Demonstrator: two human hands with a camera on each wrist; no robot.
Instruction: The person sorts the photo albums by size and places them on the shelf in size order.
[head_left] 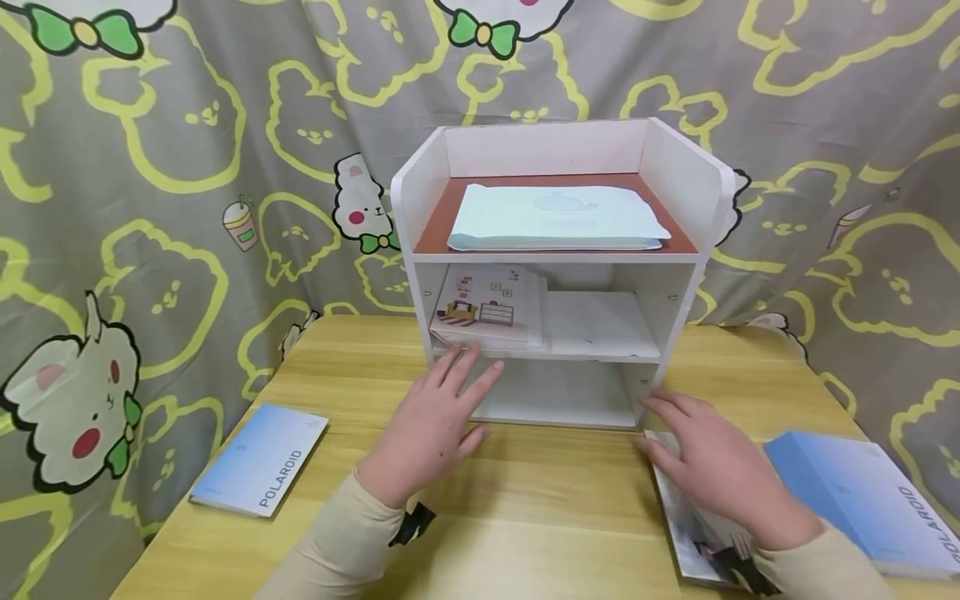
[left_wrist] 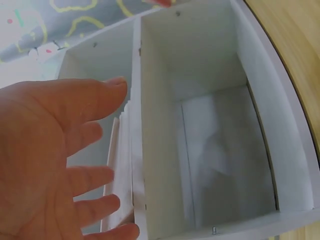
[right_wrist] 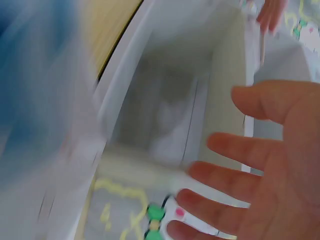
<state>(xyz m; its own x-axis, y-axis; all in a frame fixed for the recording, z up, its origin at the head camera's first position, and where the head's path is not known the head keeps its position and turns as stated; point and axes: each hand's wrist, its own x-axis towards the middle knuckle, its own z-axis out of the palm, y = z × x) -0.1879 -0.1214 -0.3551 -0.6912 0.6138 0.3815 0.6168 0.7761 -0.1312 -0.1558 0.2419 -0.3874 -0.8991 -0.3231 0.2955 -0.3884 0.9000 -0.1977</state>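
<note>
A white shelf unit (head_left: 716, 208) with a top tray and two lower compartments faces me. My left hand (head_left: 427, 417), fingers straight and spread, is at the front edge of the middle shelf, close to the stacked books (head_left: 491, 308) lying there on the left. In the left wrist view, these books (left_wrist: 117, 170) show edge-on beyond the fingers. My right hand (head_left: 712, 467) holds nothing, its fingers extended near the unit's lower right corner. Under it a pale book (head_left: 678, 533) lies on the table, partly hidden by the hand and sleeve.
A light-blue, soft-looking packet (head_left: 555, 217) lies on the brown top surface. One thin blue-white POLAROID book (head_left: 258, 458) lies at the left of the wooden table (head_left: 540, 517); a thicker POLAROID item (head_left: 862, 500) is at the right. Behind hangs a patterned curtain (head_left: 247, 108).
</note>
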